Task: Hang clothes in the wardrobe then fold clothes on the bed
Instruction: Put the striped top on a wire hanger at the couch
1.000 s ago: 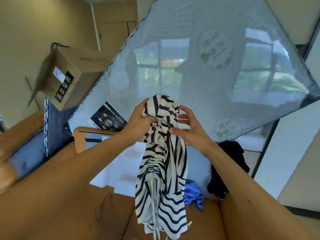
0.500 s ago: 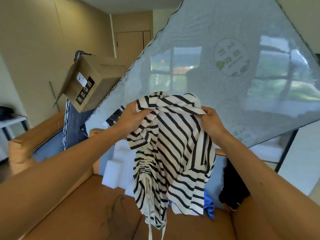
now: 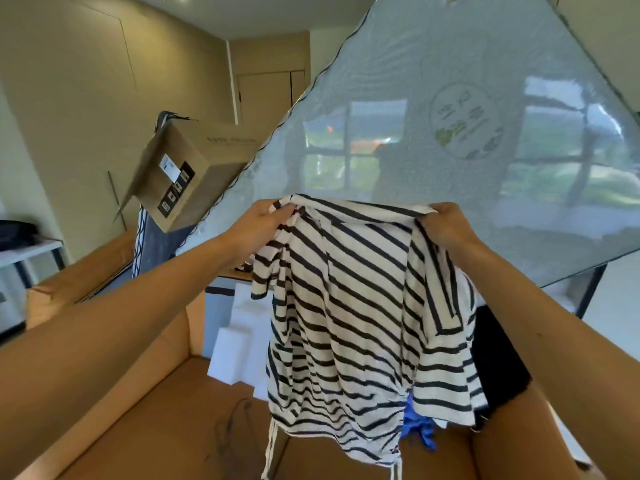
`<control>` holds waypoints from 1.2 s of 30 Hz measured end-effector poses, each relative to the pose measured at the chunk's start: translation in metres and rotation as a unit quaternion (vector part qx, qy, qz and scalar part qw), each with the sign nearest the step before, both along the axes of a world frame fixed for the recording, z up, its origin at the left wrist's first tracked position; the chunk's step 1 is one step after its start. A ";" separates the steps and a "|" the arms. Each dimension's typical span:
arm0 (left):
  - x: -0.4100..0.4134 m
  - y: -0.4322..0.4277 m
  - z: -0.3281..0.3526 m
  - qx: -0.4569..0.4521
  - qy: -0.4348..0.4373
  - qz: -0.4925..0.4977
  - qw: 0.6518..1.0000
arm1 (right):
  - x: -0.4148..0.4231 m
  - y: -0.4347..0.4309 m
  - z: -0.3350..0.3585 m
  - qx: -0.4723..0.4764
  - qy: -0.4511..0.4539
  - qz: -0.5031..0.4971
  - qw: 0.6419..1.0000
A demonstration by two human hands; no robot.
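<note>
Shirt (image 3: 360,320): striped, held up mid-frame, hangs spread out
L hand (image 3: 266,220): fingers pinch top edge, left end
R hand (image 3: 446,223): fingers curled, pinch top edge, right end
Box (image 3: 187,168): cardboard, upper left
Mattress (image 3: 450,98): plastic-wrapped, behind shirt

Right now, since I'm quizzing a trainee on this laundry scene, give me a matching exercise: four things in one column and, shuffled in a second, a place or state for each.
Things:
1. striped top
2. cardboard box
3. blue cloth
4. black garment

Places or states:
a. peeks out under the top's lower hem
b. pinched at its upper edge by the left hand and the right hand
c. up on the left, beside the plastic-wrapped mattress
d. to the right, partly behind the top

Pairs: 1-b, 2-c, 3-a, 4-d.
</note>
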State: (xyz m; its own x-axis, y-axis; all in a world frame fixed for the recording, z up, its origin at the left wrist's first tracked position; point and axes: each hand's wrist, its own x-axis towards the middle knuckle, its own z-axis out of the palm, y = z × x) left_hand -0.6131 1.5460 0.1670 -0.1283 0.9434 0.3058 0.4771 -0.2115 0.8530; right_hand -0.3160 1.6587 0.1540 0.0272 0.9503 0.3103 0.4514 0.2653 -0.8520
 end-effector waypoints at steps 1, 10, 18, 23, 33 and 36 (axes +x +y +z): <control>0.006 0.001 0.004 -0.007 -0.018 -0.004 1.000 | -0.001 0.001 -0.003 -0.006 -0.029 0.008 1.000; 0.073 0.010 0.018 -0.060 -0.044 -0.054 0.996 | -0.044 -0.058 -0.013 -0.054 -0.060 0.409 0.909; 0.051 0.009 0.031 -0.088 0.069 -0.060 0.992 | -0.046 -0.045 -0.004 -0.001 -0.018 0.322 0.947; 0.031 -0.004 0.038 -0.101 0.118 -0.108 0.982 | -0.042 -0.042 0.009 -0.006 -0.023 0.357 0.934; 0.031 -0.014 0.047 0.012 0.110 -0.092 0.990 | -0.049 -0.028 -0.011 0.035 -0.127 0.301 0.944; 0.040 -0.020 0.048 0.007 0.073 -0.128 0.989 | -0.052 -0.026 -0.014 0.021 -0.259 0.236 0.936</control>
